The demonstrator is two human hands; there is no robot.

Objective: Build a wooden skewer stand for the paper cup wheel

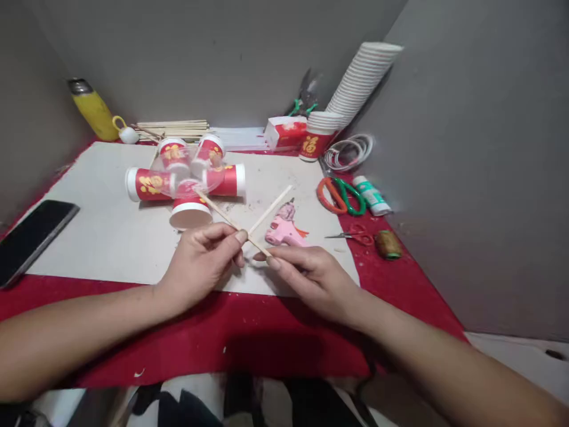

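Note:
My left hand is closed, thumb and fingers pinching two thin wooden sticks where they meet. One wooden stick slants from upper left down to my right hand, which is shut on its lower end. A second wooden stick points up and to the right from the pinch, so the pair forms a V above my fingers. Just beyond my left hand lies a ring of red paper cups with a clear plastic disc over the middle. A pink glue gun rests beyond my right hand.
Scissors with orange and green handles, small red scissors, a thread spool and stacked cups line the right side. A phone lies left on the white board. A yellow bottle stands back left.

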